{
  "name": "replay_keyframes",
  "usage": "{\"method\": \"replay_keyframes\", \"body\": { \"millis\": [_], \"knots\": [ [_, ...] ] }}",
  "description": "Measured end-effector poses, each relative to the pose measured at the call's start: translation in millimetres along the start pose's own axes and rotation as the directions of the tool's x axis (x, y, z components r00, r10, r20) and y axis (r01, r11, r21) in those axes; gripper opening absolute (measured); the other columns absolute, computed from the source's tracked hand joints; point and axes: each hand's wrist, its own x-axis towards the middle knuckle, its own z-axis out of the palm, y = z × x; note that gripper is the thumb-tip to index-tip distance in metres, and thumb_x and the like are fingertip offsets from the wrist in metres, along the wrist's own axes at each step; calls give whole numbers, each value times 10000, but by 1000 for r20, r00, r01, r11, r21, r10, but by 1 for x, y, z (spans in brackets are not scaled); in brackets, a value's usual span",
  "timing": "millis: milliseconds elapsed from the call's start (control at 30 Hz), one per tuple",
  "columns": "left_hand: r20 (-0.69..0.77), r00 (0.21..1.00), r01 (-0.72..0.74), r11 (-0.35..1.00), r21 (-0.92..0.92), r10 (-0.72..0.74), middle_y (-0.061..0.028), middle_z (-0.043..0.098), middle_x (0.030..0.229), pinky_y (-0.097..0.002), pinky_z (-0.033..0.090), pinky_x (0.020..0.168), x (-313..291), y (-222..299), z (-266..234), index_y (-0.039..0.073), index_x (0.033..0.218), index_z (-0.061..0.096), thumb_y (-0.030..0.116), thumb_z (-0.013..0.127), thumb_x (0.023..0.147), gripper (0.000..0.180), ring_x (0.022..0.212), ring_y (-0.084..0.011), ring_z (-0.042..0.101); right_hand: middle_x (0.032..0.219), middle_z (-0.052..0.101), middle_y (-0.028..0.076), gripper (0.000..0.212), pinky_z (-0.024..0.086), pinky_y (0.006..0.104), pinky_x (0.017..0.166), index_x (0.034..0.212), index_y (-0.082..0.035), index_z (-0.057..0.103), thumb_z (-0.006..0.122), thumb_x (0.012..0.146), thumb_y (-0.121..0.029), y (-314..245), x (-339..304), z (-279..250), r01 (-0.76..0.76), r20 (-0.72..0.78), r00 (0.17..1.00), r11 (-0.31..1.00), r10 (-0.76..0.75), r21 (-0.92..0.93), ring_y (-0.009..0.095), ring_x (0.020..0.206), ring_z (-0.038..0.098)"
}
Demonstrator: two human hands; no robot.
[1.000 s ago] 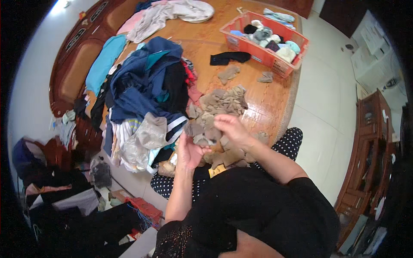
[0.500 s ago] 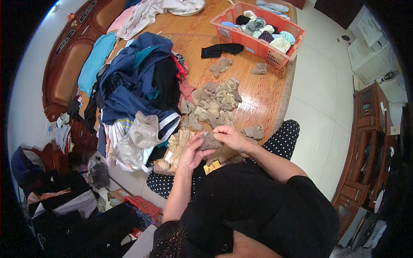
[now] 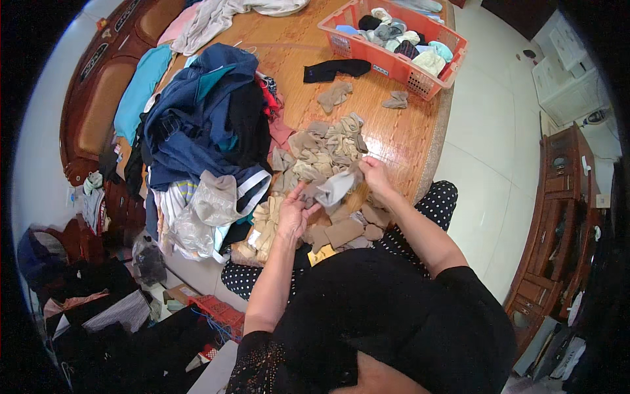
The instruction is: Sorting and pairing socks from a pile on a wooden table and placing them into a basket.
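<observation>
Sock (image 3: 335, 189) hangs beside the beige sock pile (image 3: 344, 140), one end pinched in the fingers of the right hand (image 3: 375, 173); the left hand (image 3: 295, 214) meets the other, grip unclear. Straightening seems in hand, calling next for even tension.

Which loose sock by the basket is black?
The long black sock, lying beside the orange basket; the crumpled beige sock and greyish sock are paler.

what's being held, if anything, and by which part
A sock: the right hand pinches one end; the left hand is at the other, its grip unclear.
</observation>
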Motion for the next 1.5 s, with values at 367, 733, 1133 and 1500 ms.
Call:
{"method": "replay_keyframes", "body": {
  "millis": [367,733,1133,1500],
  "knots": [
    [-142,990,-17,995,-95,4,-225,493,1188,-511,452,912,1,-1,-22,-43,1260,383,-127,302,794,480,1052,-356,539,840,621,211,164,460,447,747,809,-4,620,526,762,-131,10,36,-22,18,-186,960,709,-209,-705,372,795,583],
    [-40,988,-154,958,-241,149,-208,472,1241,-530,411,962,-32,26,3,-61,1215,442,-123,350,752,477,1126,-348,497,824,579,190,207,455,399,753,855,-25,617,622,724,-184,-2,72,-2,68,-129,941,551,-312,-831,328,809,570],
    [191,929,-243,911,-332,318,-205,449,1295,-541,383,985,-46,55,39,-56,1279,394,-107,364,745,538,1176,-348,466,1035,597,162,196,408,447,927,929,-5,566,503,765,-91,-112,1,-5,-279,425,899,609,-106,743,306,985,560],
    [263,875,-241,837,-491,406,-206,464,1285,-556,336,1015,-70,68,42,-37,1289,389,-111,405,713,580,1185,-344,462,1001,606,171,269,420,397,903,936,21,565,476,765,-166,-143,-41,19,-238,552,803,729,-224,642,288,937,579]
  ]
}}
